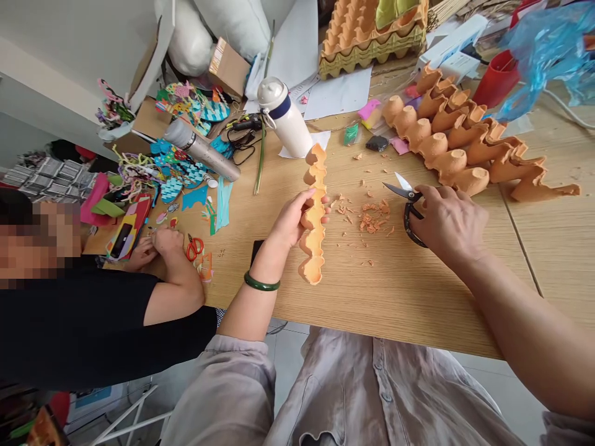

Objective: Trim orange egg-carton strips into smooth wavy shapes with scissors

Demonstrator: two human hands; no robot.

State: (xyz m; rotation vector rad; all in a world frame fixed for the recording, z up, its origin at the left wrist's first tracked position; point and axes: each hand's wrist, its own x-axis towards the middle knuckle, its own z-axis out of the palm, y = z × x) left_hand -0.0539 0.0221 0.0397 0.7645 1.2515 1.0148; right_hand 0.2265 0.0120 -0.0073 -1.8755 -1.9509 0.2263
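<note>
My left hand [297,217] is closed around the middle of a narrow orange egg-carton strip [315,238], its row of cups running away from me. In my right hand [449,220] is a pair of black-handled scissors [411,214], blades parted and pointing left, away from the strip. Small orange carton scraps [374,217] lie on the wood between my hands. Just beyond my right hand, more cut egg-carton strips [432,145] rest side by side, cups up.
A white bottle [297,127] stands beyond the strip; a grey tumbler [204,148] lies at left. Stacked egg trays [372,43] are at the back, with a red cup [497,77] and blue plastic bag [553,56] at right. Another person [176,272] sits at left near red scissors [194,246].
</note>
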